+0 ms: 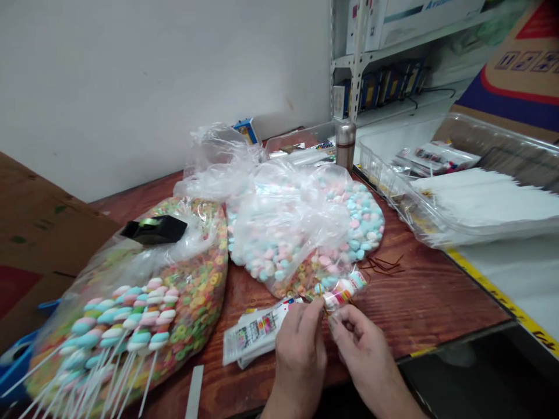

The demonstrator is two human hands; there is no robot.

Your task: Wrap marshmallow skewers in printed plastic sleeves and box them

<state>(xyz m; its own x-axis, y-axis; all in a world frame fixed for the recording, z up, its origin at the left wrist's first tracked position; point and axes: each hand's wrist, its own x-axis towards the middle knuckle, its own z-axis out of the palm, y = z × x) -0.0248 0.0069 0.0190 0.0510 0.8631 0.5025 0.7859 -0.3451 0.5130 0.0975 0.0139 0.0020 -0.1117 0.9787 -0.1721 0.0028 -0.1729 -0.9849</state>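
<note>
My left hand (299,343) and my right hand (360,343) meet at the near edge of a wooden table (419,302). Together they pinch the neck of a small filled candy packet (343,291) that sticks up and to the right of my fingers. A thin twist tie shows at the pinch. Just left of my left hand lies a stack of printed empty packets (255,334). Beyond my hands sits a clear bag of pink and blue marshmallow candies (301,224).
A big bag of coloured cereal rings (196,279) lies left, with twisted marshmallow sticks (126,326) and a black tape dispenser (152,230) on it. Loose twist ties (384,266) lie right. Clear trays (476,198), a metal bottle (345,142) and shelving (393,64) stand behind.
</note>
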